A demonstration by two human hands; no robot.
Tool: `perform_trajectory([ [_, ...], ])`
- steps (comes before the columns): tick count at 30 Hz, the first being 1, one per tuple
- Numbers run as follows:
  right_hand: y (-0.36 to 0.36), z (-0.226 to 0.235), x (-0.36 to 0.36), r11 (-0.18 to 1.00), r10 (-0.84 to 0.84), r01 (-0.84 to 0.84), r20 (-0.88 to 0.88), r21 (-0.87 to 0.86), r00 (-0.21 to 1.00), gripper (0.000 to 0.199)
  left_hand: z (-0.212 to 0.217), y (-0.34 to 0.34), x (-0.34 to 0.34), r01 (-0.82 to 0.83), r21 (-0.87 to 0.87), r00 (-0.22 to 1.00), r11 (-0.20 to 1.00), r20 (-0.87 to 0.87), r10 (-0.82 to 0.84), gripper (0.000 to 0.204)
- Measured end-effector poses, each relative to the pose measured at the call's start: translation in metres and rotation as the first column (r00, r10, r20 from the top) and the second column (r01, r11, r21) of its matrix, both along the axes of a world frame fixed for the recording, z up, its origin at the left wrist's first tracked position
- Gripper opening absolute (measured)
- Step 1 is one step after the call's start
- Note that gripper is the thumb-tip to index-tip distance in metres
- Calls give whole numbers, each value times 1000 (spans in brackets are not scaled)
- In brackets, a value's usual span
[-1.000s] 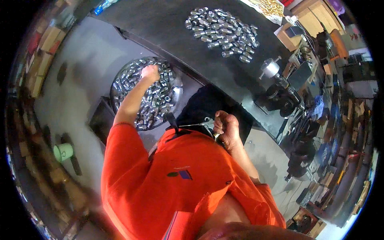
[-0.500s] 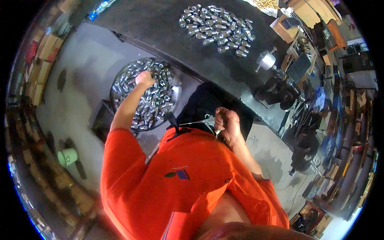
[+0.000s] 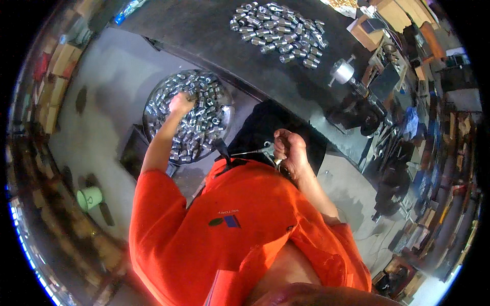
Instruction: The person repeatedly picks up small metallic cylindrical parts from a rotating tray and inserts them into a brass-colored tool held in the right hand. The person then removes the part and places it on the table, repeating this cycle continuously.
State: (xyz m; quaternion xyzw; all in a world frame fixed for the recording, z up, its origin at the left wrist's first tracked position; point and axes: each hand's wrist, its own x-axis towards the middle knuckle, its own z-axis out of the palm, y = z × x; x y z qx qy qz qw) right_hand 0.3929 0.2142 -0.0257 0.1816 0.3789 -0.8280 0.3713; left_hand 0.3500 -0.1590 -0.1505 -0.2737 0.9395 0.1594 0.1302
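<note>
My left hand point(image 3: 180, 103) reaches into a round metal basin point(image 3: 228, 113) heaped with silver hex fittings point(image 3: 200, 122). Its fingers are curled down among the fittings, and what they grip, if anything, is hidden. Near my waist, my right hand point(image 3: 290, 149) is closed around a silver blow gun point(image 3: 266, 149), whose thin nozzle points left. A black strap-like piece point(image 3: 221, 148) sits by the nozzle's tip, between the basin and my orange shirt.
On the dark workbench point(image 3: 204, 38) lies a loose pile of similar fittings point(image 3: 280, 33). Farther right stand a clamp-like device with a silver cylinder point(image 3: 342, 71), a small carton point(image 3: 365, 33) and assorted tools. A pale green mug-shaped container point(image 3: 90, 198) is on the floor at left.
My left hand has shifted slightly left and toward me within the basin. My right hand keeps its hold on the blow gun. The whole view has moved a little.
</note>
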Motion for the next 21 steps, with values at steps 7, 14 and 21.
perform_trajectory([
  [7,-14,17,-15,992,-70,59,-101,-110,992,22,73,51,24,0,950,933,312,-112,343,23],
  [14,-17,56,-33,901,-357,268,-232,-342,905,21,143,180,39,23,977,985,-210,13,172,24],
  [21,4,63,-38,812,-572,475,-293,-340,766,19,157,222,43,3,923,991,-384,49,125,30],
])
